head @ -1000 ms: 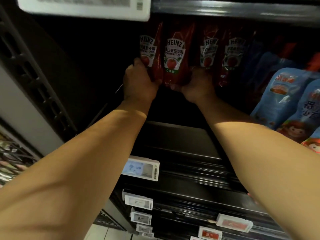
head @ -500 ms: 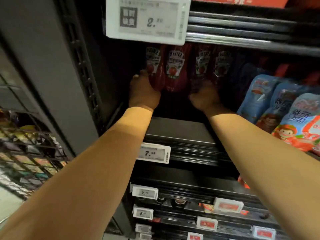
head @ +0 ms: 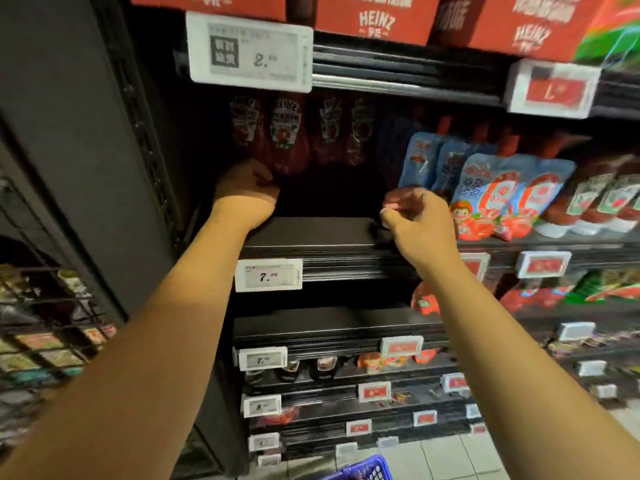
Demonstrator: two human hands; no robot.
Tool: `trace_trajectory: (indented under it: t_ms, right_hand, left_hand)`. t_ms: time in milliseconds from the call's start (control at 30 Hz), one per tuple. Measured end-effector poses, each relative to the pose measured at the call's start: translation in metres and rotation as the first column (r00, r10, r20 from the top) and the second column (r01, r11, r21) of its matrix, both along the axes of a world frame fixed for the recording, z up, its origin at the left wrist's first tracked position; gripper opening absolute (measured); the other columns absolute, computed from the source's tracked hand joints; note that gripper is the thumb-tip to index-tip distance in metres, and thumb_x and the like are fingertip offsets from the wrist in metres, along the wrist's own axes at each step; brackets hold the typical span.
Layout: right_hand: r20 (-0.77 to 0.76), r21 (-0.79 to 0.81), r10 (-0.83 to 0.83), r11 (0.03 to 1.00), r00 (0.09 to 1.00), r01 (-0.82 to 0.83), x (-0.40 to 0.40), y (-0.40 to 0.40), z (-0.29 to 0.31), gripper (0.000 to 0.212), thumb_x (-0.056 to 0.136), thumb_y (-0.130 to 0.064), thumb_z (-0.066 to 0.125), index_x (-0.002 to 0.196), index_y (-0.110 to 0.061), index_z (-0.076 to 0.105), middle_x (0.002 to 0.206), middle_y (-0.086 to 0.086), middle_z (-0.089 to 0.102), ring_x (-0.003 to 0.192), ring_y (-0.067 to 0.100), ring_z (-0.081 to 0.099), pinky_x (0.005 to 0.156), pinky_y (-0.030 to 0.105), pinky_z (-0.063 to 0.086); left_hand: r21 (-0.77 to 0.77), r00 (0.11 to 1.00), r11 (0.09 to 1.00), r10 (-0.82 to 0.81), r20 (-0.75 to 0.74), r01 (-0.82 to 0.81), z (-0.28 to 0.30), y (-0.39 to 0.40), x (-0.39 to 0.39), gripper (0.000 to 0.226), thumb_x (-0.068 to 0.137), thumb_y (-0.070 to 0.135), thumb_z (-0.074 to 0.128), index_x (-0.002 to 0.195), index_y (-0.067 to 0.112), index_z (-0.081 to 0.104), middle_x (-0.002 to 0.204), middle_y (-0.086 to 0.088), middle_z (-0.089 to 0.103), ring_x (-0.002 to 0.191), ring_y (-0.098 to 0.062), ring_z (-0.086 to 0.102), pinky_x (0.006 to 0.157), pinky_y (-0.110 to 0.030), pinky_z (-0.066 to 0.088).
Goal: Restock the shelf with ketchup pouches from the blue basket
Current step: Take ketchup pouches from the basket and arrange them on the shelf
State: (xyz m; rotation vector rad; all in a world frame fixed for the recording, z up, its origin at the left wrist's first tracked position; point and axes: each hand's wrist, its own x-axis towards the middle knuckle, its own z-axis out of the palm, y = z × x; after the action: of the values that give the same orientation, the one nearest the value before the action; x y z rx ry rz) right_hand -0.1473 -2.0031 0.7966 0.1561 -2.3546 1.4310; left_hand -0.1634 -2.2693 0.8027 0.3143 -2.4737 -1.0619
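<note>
Several red Heinz ketchup pouches (head: 287, 133) stand upright in a row at the back of the dark shelf (head: 311, 233). My left hand (head: 246, 188) is at the base of the two leftmost pouches, knuckles against them. Its fingers curl away from the camera, so a grip cannot be made out. My right hand (head: 415, 216) hovers over the shelf's front part, lower and to the right of the pouches, with fingers loosely curled and nothing in them. A corner of the blue basket (head: 360, 471) shows at the bottom edge, on the floor.
Blue sauce pouches (head: 485, 181) and red squeeze bottles (head: 595, 199) fill the shelf to the right. Red Heinz boxes (head: 377, 15) sit on the shelf above, behind a price tag (head: 249, 51). A 7.99 tag (head: 268, 275) hangs on the shelf edge. A black upright (head: 86, 150) bounds the left.
My right hand has let go of the pouches and pulled back down to the right. My left hand has slid down to the pouches' base. The camera has tilted up and back.
</note>
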Motion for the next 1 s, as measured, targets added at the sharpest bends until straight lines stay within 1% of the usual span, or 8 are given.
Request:
trace_trajectory:
  t_ms: [167, 400, 533, 600, 667, 800, 867, 1000]
  right_hand:
    - [-0.123, -0.144, 0.189, 0.968, 0.974, -0.206, 0.047, 0.028, -0.001, 0.022, 0.087, 0.006, 0.065, 0.097, -0.013, 0.066, 0.09, 0.009, 0.069, 0.08, 0.027, 0.066, 0.078, 0.037, 0.057]
    - [0.114, -0.25, 0.358, 0.913, 0.927, -0.322, 0.11, 0.098, -0.059, 0.021, 0.088, 0.009, 0.064, 0.094, -0.01, 0.069, 0.072, 0.004, 0.064, 0.066, 0.009, 0.057, 0.063, 0.024, 0.05]
    - [0.4, -0.189, 0.374, 0.927, 0.836, -0.324, 0.13, 0.154, -0.131, 0.014, 0.089, 0.009, 0.062, 0.092, -0.003, 0.068, 0.077, 0.004, 0.063, 0.072, 0.013, 0.053, 0.071, 0.031, 0.043]
    - [0.525, -0.148, 0.315, 0.949, 0.791, -0.279, 0.143, 0.181, -0.176, 0.011, 0.087, 0.009, 0.062, 0.088, -0.001, 0.068, 0.079, 0.002, 0.063, 0.07, 0.006, 0.055, 0.069, 0.026, 0.045]
    - [0.648, -0.148, 0.258, 0.966, 0.716, -0.213, 0.157, 0.204, -0.221, 0.008, 0.087, 0.009, 0.061, 0.091, 0.004, 0.066, 0.081, 0.002, 0.063, 0.071, 0.009, 0.056, 0.066, 0.025, 0.047]
    - [0.857, -0.156, 0.203, 0.978, 0.473, -0.136, 0.197, 0.241, -0.3, 0.002, 0.09, 0.002, 0.061, 0.091, 0.003, 0.062, 0.082, 0.009, 0.057, 0.077, 0.02, 0.054, 0.068, 0.032, 0.048]
    - [0.912, -0.134, 0.154, 0.988, 0.379, -0.077, 0.22, 0.253, -0.329, 0.006, 0.09, -0.004, 0.065, 0.094, -0.008, 0.065, 0.085, 0.008, 0.064, 0.074, 0.018, 0.061, 0.062, 0.029, 0.054]
    - [0.969, -0.138, 0.14, 0.99, 0.206, -0.021, 0.26, 0.271, -0.373, 0.009, 0.089, -0.009, 0.07, 0.098, -0.01, 0.066, 0.09, 0.013, 0.067, 0.076, 0.025, 0.062, 0.074, 0.045, 0.057]
  left_hand:
    - [0.094, 0.99, 0.992, -0.076, -0.117, 0.087, -0.002, 0.02, 0.069, 0.012, 0.087, 0.024, 0.072, 0.097, 0.031, 0.072, 0.091, 0.017, 0.072, 0.076, 0.005, 0.064, 0.068, -0.008, 0.047]
    - [0.167, 0.932, 0.966, -0.13, -0.34, 0.196, -0.047, 0.056, 0.183, 0.012, 0.087, 0.025, 0.067, 0.095, 0.034, 0.068, 0.098, 0.012, 0.073, 0.095, -0.009, 0.071, 0.084, -0.015, 0.053]
    - [0.223, 0.993, 0.968, -0.101, -0.063, 0.112, -0.119, 0.072, 0.221, 0.009, 0.086, 0.024, 0.067, 0.094, 0.029, 0.07, 0.091, 0.008, 0.073, 0.084, -0.011, 0.07, 0.077, -0.021, 0.053]
    - [0.318, 0.987, 0.947, -0.097, 0.128, 0.052, -0.162, 0.085, 0.24, 0.02, 0.091, 0.003, 0.066, 0.088, 0.022, 0.07, 0.088, -0.004, 0.072, 0.079, -0.024, 0.064, 0.078, -0.036, 0.048]
    - [0.367, 0.955, 0.93, -0.102, 0.279, -0.008, -0.201, 0.101, 0.264, 0.029, 0.09, -0.016, 0.057, 0.082, 0.011, 0.067, 0.086, -0.016, 0.064, 0.08, -0.026, 0.055, 0.08, -0.038, 0.042]
    - [0.303, 0.807, 0.938, -0.047, 0.589, -0.166, -0.272, 0.135, 0.322, 0.021, 0.088, -0.016, 0.062, 0.084, 0.004, 0.065, 0.081, -0.011, 0.059, 0.067, -0.008, 0.055, 0.063, -0.01, 0.042]
    - [0.26, 0.726, 0.943, -0.029, 0.687, -0.208, -0.305, 0.146, 0.348, 0.012, 0.087, -0.011, 0.066, 0.088, 0.001, 0.067, 0.086, -0.013, 0.064, 0.075, -0.018, 0.059, 0.067, -0.017, 0.047]
    - [0.169, 0.522, 0.964, -0.039, 0.852, -0.204, -0.364, 0.167, 0.386, 0.009, 0.091, 0.012, 0.066, 0.095, 0.005, 0.071, 0.098, -0.016, 0.072, 0.094, -0.034, 0.066, 0.087, -0.043, 0.054]
